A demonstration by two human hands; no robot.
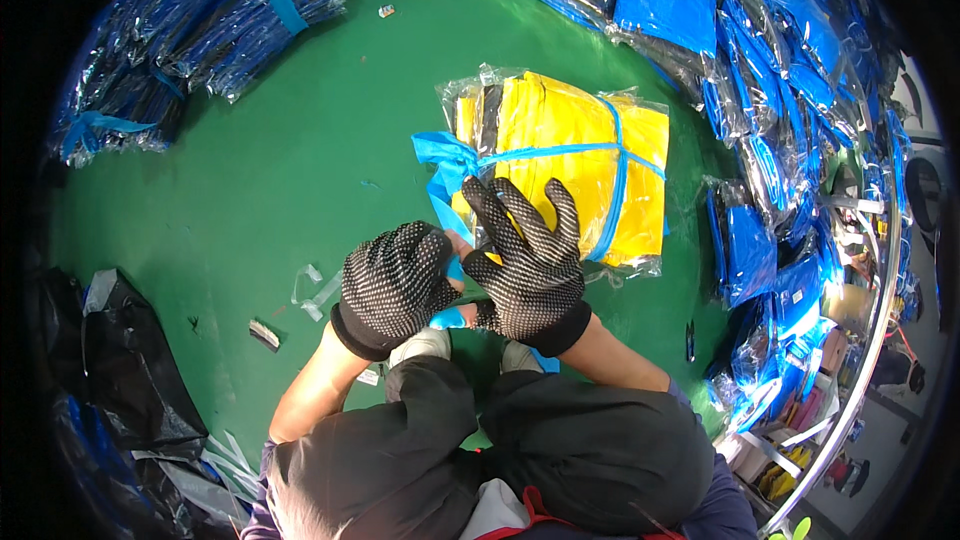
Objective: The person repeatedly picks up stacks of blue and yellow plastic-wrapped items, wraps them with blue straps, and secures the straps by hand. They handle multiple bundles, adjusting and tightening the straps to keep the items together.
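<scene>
A flat bundle of yellow packets (560, 125) in clear plastic lies ahead of me on the green floor. A light blue strap (618, 180) crosses over it and is knotted at its left side. From the knot, a loose strap end runs down to my left hand (398, 285), which is closed on it. My right hand (528, 265) rests spread on the bundle's near-left corner, fingers apart. Both hands wear black gloves with white dots, and some bare skin shows at the thumbs. Light blue material shows by both thumbs; I cannot tell whether it is strap or finger wrapping.
Strapped stacks of blue plastic-wrapped packets (225, 40) lie at the far left. A large heap of blue packets (665, 5) fills the right, beside a curved metal rail (868, 370). Black sheeting (140, 360) lies at the near left. A small brush-like piece (264, 334) and plastic scraps dot the floor.
</scene>
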